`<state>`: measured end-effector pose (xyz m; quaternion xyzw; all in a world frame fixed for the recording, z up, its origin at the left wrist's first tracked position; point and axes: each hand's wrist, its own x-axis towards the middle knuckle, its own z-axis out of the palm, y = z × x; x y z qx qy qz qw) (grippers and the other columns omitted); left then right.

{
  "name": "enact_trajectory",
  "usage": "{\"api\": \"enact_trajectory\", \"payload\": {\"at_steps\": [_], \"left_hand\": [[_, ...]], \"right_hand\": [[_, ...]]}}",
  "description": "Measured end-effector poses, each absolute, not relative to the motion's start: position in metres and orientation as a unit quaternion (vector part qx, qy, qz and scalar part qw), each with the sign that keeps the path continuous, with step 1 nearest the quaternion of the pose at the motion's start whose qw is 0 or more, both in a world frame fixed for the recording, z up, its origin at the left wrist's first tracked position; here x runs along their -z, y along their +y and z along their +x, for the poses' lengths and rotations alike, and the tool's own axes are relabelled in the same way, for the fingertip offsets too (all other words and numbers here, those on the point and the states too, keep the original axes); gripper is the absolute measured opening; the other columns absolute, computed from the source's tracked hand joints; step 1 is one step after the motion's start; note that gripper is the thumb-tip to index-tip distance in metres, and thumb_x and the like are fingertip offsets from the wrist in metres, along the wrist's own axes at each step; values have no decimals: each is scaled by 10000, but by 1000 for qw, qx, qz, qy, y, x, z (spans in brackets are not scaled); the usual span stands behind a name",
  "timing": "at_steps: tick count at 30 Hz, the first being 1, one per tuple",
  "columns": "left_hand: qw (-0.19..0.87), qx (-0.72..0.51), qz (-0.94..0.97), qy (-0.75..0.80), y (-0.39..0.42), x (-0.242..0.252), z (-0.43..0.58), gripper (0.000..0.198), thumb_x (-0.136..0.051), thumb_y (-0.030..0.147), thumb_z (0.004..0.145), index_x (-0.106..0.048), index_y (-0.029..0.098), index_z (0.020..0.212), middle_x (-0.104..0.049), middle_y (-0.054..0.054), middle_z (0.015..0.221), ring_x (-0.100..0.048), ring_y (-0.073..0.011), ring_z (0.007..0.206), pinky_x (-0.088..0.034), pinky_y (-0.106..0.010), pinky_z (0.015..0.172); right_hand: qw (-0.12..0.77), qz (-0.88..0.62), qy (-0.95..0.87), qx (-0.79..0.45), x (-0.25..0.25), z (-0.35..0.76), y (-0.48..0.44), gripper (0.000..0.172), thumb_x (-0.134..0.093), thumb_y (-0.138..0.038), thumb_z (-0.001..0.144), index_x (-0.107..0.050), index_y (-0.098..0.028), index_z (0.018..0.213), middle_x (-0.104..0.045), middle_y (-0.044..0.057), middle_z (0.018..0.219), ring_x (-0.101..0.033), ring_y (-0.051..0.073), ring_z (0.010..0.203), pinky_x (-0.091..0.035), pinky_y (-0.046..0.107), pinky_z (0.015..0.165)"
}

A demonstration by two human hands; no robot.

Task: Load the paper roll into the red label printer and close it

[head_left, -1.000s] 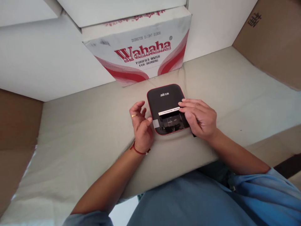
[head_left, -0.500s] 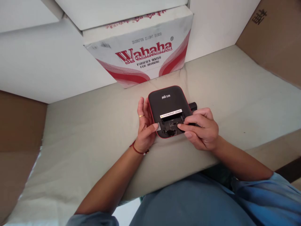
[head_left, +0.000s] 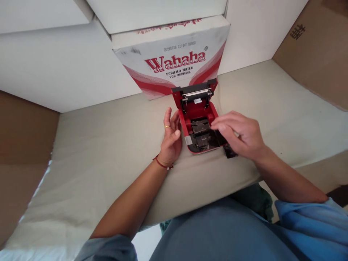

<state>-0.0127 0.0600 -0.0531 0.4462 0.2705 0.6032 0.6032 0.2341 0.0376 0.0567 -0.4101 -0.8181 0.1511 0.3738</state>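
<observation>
A small black and red device (head_left: 201, 134) lies on the pale padded surface (head_left: 108, 145) with its lid (head_left: 195, 95) swung up, showing a red inside, a metal roller and a dark compartment. My left hand (head_left: 170, 139) rests against the device's left side, fingers stretched upward and thumb on its edge. My right hand (head_left: 239, 134) hovers over the device's right half, its slightly blurred fingers reaching left above the compartment with nothing visible in them. A dark piece (head_left: 231, 152) sticks out under that hand.
A white and red "Wahaha" carton (head_left: 174, 58) stands right behind the device against the white wall. Brown cardboard (head_left: 318, 47) rises at the right, and more (head_left: 24, 145) at the left. The padded surface's front edge is just before my lap.
The device's lid, closed before, has swung up and open. My right hand moved from pinching the right side to hovering over the open compartment. My left hand stayed at the left side.
</observation>
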Motion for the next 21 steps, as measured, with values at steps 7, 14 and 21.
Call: {"api": "enact_trajectory", "payload": {"at_steps": [7,14,21], "left_hand": [[605,-625,395,296,65,59,-8,624,-836,618,946,-612,369,1472,-604,-64,1651,-478,-293,1648,-307,-526,1421],[594,-624,437,259,68,69,-10,714,-860,591,923,-565,400,1545,-552,-56,1696,-441,-311,1668,-276,-544,1429],[589,-597,494,229,68,71,-12,958,-920,558,864,-425,490,1681,-413,-15,1806,-339,-345,1725,-309,-547,1418]], "right_hand": [[-98,-518,-848,-59,-115,182,80,301,-551,-179,1034,-840,-236,1095,-873,105,1125,-794,316,984,-433,368,699],[-179,-491,-852,-36,-101,149,111,321,-547,-120,1020,-835,-168,1155,-863,202,1109,-803,349,1039,-499,386,756],[-110,-519,-848,5,-123,166,79,298,-663,-277,956,-766,-191,1222,-844,158,1118,-764,303,881,-440,355,645]]}}
